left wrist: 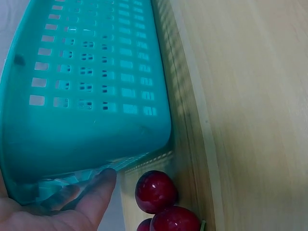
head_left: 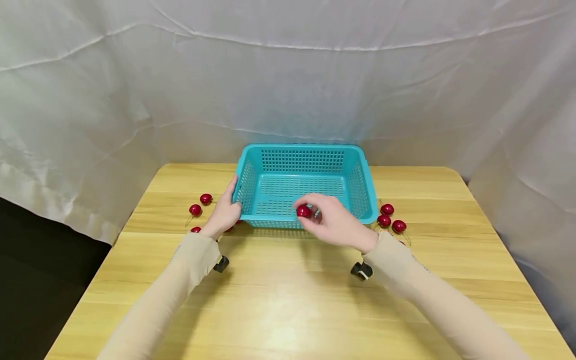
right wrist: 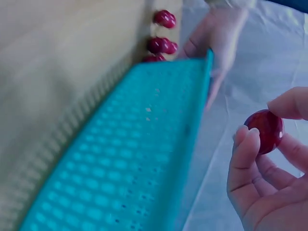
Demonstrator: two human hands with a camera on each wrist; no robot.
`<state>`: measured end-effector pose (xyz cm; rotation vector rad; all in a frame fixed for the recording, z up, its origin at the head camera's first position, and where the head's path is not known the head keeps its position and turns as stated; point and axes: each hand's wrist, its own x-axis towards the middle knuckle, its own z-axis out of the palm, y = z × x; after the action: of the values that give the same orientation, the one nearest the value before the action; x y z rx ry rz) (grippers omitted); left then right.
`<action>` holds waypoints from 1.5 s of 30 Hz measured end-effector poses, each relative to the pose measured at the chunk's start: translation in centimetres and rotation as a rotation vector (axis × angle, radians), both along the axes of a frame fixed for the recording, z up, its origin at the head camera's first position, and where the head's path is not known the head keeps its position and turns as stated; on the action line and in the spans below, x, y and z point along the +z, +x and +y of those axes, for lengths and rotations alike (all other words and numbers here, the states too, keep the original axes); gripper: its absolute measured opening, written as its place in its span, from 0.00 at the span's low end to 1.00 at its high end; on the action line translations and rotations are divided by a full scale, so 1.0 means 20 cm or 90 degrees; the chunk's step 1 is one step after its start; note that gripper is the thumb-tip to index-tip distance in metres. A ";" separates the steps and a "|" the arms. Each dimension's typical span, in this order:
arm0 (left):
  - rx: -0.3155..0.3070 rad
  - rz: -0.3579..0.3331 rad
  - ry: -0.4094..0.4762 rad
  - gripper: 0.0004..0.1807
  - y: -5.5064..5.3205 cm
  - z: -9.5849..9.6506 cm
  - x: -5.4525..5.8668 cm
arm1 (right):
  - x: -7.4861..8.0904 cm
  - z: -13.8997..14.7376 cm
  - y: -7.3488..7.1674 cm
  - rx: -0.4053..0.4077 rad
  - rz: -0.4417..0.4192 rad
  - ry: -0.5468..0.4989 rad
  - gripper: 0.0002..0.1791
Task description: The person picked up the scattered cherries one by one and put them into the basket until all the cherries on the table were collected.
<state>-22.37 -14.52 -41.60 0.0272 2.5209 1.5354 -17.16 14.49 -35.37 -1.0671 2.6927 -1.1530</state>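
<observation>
A turquoise plastic basket [head_left: 300, 223] with grid-holed walls stands on the table; no cherries show inside it. My left hand [head_left: 223, 212] holds the basket's left end by the rim. In the left wrist view, fingertips [left wrist: 103, 185] touch the outer wall below the rim. Over the basket's front rim, my right hand [head_left: 335, 220] pinches a dark red cherry [head_left: 303, 211] between thumb and fingers. The right wrist view shows that cherry [right wrist: 266, 131] at the fingertips, above the rim. No stem is visible on it.
Several stemmed cherries [head_left: 195, 210] lie left of the basket, partly hidden by the left hand and sleeve. More cherries [head_left: 398, 226] lie on the right, near the right wrist. A pale cloth [head_left: 297, 90] hangs behind the wooden table [head_left: 279, 310].
</observation>
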 end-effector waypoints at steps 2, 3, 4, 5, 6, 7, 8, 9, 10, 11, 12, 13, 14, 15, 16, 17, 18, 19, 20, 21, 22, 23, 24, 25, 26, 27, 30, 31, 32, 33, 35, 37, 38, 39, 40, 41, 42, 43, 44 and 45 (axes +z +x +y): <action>-0.001 0.002 -0.003 0.45 0.00 -0.01 0.00 | 0.03 0.02 -0.03 -0.023 -0.015 -0.004 0.15; -0.003 0.002 -0.005 0.45 0.00 -0.01 -0.01 | 0.04 0.03 -0.04 -0.033 -0.019 -0.001 0.15; -0.006 0.001 -0.004 0.45 0.00 -0.01 -0.01 | 0.05 0.04 -0.06 -0.044 -0.019 0.005 0.15; -0.006 0.000 -0.002 0.46 0.01 -0.01 -0.01 | 0.06 0.05 -0.07 -0.052 -0.017 0.013 0.15; -0.006 -0.001 -0.002 0.46 0.01 -0.01 -0.01 | 0.07 0.05 -0.09 -0.060 -0.016 0.021 0.15; -0.005 -0.004 -0.002 0.45 0.01 -0.01 -0.01 | 0.08 0.06 -0.10 -0.066 -0.014 0.032 0.15; -0.006 -0.003 -0.001 0.45 0.01 -0.01 -0.01 | 0.08 0.07 -0.11 -0.072 -0.012 0.042 0.16; -0.007 -0.003 0.000 0.45 0.01 0.00 -0.01 | 0.09 0.08 -0.13 -0.078 -0.012 0.053 0.16; -0.007 -0.003 0.002 0.45 0.01 0.00 -0.01 | 0.10 0.09 -0.14 -0.084 -0.015 0.062 0.16; -0.007 -0.003 0.001 0.45 0.01 0.01 -0.02 | 0.11 0.09 -0.15 -0.087 -0.019 0.071 0.17; -0.008 -0.004 0.000 0.45 0.01 0.01 -0.02 | 0.12 0.10 -0.16 -0.091 -0.025 0.082 0.17; -0.010 -0.005 0.000 0.45 0.02 0.02 -0.01 | 0.13 0.11 -0.17 -0.095 -0.029 0.093 0.18; -0.012 -0.005 0.000 0.45 0.02 0.03 -0.01 | 0.14 0.12 -0.19 -0.098 -0.033 0.103 0.18; -0.012 -0.006 0.000 0.45 0.02 0.04 -0.01 | 0.15 0.12 -0.20 -0.100 -0.038 0.111 0.19; -0.011 -0.007 0.000 0.45 0.02 0.04 -0.01 | 0.16 0.13 -0.22 -0.102 -0.041 0.116 0.19; -0.011 -0.005 0.000 0.45 0.02 0.04 -0.01 | 0.17 0.13 -0.24 -0.103 -0.040 0.124 0.19; -0.010 -0.003 -0.002 0.44 0.02 0.05 0.00 | 0.18 0.13 -0.25 -0.106 -0.040 0.129 0.19; -0.009 -0.002 -0.002 0.44 0.02 0.05 0.00 | 0.19 0.13 -0.27 -0.106 -0.038 0.132 0.18; -0.007 0.001 -0.002 0.44 0.02 0.05 0.00 | 0.20 0.13 -0.29 -0.106 -0.036 0.134 0.18; -0.006 0.003 -0.002 0.45 0.02 0.05 0.00 | 0.21 0.12 -0.31 -0.109 -0.034 0.137 0.18; -0.006 0.003 -0.003 0.45 0.01 0.05 0.00 | 0.22 0.12 -0.32 -0.112 -0.033 0.140 0.18; -0.007 0.003 -0.005 0.45 0.02 0.05 0.00 | 0.22 0.12 -0.34 -0.114 -0.031 0.144 0.19; -0.006 0.001 -0.005 0.45 0.02 0.05 0.00 | 0.23 0.11 -0.35 -0.117 -0.030 0.147 0.19; -0.007 -0.002 -0.004 0.45 0.02 0.04 0.00 | 0.23 0.11 -0.36 -0.120 -0.028 0.150 0.19; -0.007 -0.003 -0.004 0.45 0.02 0.04 -0.01 | 0.23 0.10 -0.38 -0.124 -0.028 0.152 0.19; -0.007 -0.003 -0.007 0.45 0.02 0.04 -0.01 | 0.24 0.10 -0.39 -0.125 -0.029 0.152 0.19; -0.004 0.004 -0.014 0.44 0.02 0.04 -0.02 | 0.24 0.07 -0.42 -0.125 -0.026 0.150 0.20; -0.004 0.007 -0.017 0.44 0.02 0.04 -0.02 | 0.24 0.06 -0.43 -0.124 -0.029 0.148 0.20; -0.003 0.010 -0.019 0.44 0.02 0.05 -0.02 | 0.24 0.05 -0.44 -0.123 -0.031 0.148 0.20; -0.004 0.013 -0.021 0.44 0.01 0.05 -0.03 | 0.24 0.04 -0.45 -0.122 -0.032 0.149 0.20; -0.004 0.013 -0.019 0.44 0.00 0.06 -0.03 | 0.23 0.03 -0.48 -0.124 -0.034 0.155 0.20; -0.004 0.011 -0.019 0.44 0.00 0.07 -0.02 | 0.21 0.01 -0.51 -0.127 -0.039 0.163 0.20; -0.005 0.012 -0.020 0.44 -0.01 0.07 -0.02 | 0.21 0.00 -0.53 -0.129 -0.040 0.167 0.20; -0.004 0.011 -0.022 0.44 -0.01 0.07 -0.02 | 0.20 -0.01 -0.54 -0.131 -0.043 0.169 0.20; -0.003 0.010 -0.026 0.44 -0.01 0.07 -0.02 | 0.19 -0.01 -0.56 -0.133 -0.047 0.172 0.20; -0.004 0.010 -0.028 0.44 -0.01 0.08 -0.02 | 0.18 -0.02 -0.57 -0.135 -0.052 0.173 0.20; -0.004 0.009 -0.031 0.44 -0.01 0.08 -0.02 | 0.16 -0.03 -0.58 -0.137 -0.056 0.175 0.20; -0.005 0.009 -0.033 0.44 -0.01 0.08 -0.02 | 0.15 -0.03 -0.59 -0.139 -0.059 0.175 0.20; -0.005 0.009 -0.034 0.44 -0.01 0.08 -0.03 | 0.13 -0.04 -0.61 -0.140 -0.063 0.174 0.20; -0.003 0.007 -0.034 0.44 -0.01 0.08 -0.03 | 0.12 -0.05 -0.62 -0.141 -0.067 0.174 0.21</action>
<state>-22.51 -12.83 -42.15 0.0337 2.5666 1.4691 -29.50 13.59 -33.01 -0.6666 2.8295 -0.8019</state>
